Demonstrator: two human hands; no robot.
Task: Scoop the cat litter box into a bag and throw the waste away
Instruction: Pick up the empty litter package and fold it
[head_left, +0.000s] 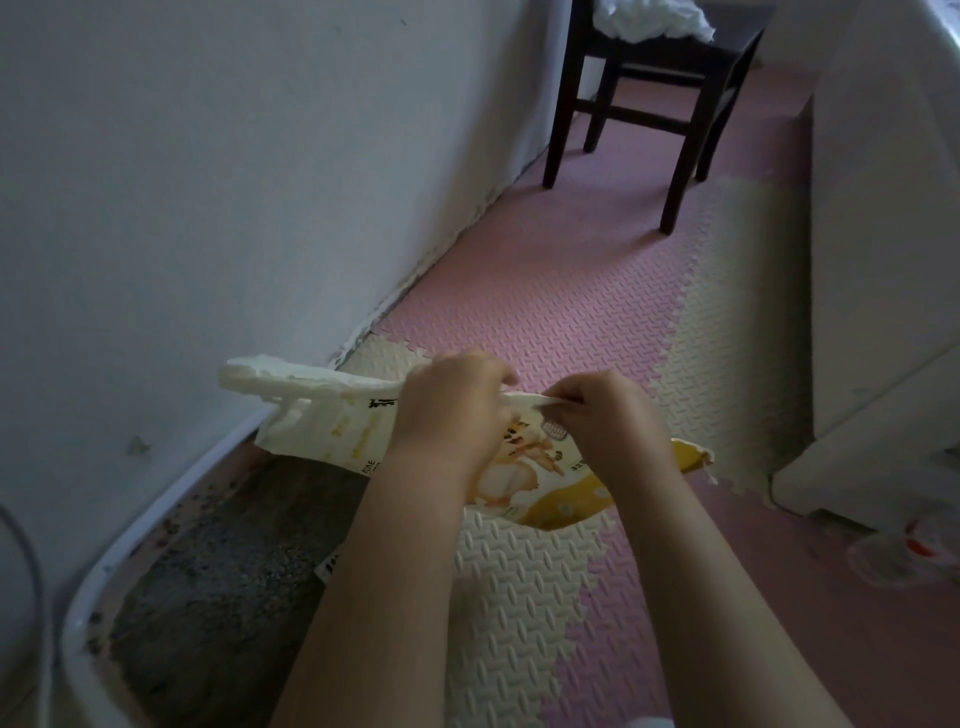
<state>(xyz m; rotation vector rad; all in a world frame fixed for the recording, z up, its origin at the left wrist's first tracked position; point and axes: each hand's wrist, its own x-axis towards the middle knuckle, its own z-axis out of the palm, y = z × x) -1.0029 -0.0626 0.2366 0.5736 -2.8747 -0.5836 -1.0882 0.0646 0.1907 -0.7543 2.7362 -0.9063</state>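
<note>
- No text, brand or number can be read with certainty.
- The bag (332, 431) carries large dark characters near its top edge. The left hand (457, 410) covers part of them, and the rest is too blurred to read.
- A short line of small dark print stands at the bag's lower edge, just beside the left forearm. It may be digits or letters; I cannot tell which.
- More small print stands on the bag's yellow part, below the right hand (608, 415). It is unreadable.
- A white piece (328, 566) lower down, beside the left forearm, bears dark marks, also unreadable.
</note>
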